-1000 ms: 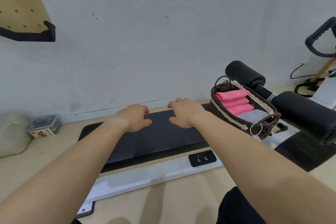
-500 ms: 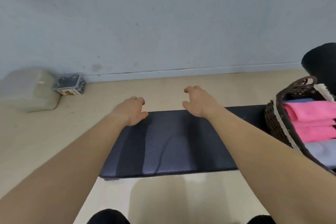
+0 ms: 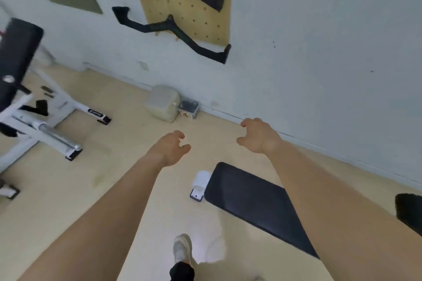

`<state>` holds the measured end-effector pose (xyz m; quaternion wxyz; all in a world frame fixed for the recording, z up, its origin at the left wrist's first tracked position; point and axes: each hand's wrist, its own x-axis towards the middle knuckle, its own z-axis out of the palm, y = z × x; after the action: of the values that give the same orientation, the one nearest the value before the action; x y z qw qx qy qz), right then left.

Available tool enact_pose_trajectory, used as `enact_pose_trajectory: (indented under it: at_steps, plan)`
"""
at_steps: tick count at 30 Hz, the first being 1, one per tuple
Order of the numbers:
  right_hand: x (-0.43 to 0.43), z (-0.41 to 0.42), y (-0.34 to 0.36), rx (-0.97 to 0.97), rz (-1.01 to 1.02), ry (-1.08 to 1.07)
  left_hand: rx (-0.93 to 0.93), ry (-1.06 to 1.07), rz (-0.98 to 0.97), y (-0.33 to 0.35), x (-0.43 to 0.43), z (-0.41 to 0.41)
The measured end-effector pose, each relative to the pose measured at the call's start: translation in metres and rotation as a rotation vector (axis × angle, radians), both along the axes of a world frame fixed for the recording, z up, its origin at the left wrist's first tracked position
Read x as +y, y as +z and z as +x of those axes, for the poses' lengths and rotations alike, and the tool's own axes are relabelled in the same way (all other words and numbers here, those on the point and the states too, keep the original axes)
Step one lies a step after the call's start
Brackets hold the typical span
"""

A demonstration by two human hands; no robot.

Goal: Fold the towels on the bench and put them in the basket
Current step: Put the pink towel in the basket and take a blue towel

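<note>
While both arms reach forward, left hand (image 3: 170, 149) and right hand (image 3: 259, 136) hang with fingers loosely curled, holding nothing.

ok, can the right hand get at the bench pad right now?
Likely yes. The right hand holds nothing, fingers loosely curled, and nothing shows between it and the pad; its height above it is unclear.
</note>
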<state>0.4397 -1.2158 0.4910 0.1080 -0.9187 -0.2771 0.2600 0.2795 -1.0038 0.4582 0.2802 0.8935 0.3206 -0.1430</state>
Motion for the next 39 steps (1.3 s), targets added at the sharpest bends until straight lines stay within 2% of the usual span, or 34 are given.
enact_pose_trajectory:
  at_steps: [8,13,19,28,34,39]
  plan:
    - [0.204,-0.084,0.08,-0.091,0.101,0.389,-0.031,0.334,0.143,0.075,0.135,-0.155]
    - [0.335,-0.159,0.095,-0.151,0.107,0.573,-0.007,0.433,0.234,0.094,0.226,-0.249]
    - [0.472,-0.25,0.115,-0.144,0.131,0.715,0.018,0.535,0.248,0.121,0.334,-0.345]
    - [0.644,-0.324,0.102,-0.149,0.106,0.908,0.025,0.678,0.237,0.115,0.471,-0.406]
    - [0.789,-0.34,0.075,-0.077,0.095,0.965,0.006,0.722,0.319,0.107,0.597,-0.43]
    - [0.916,-0.344,0.08,-0.028,0.116,0.996,0.047,0.773,0.342,0.118,0.697,-0.452]
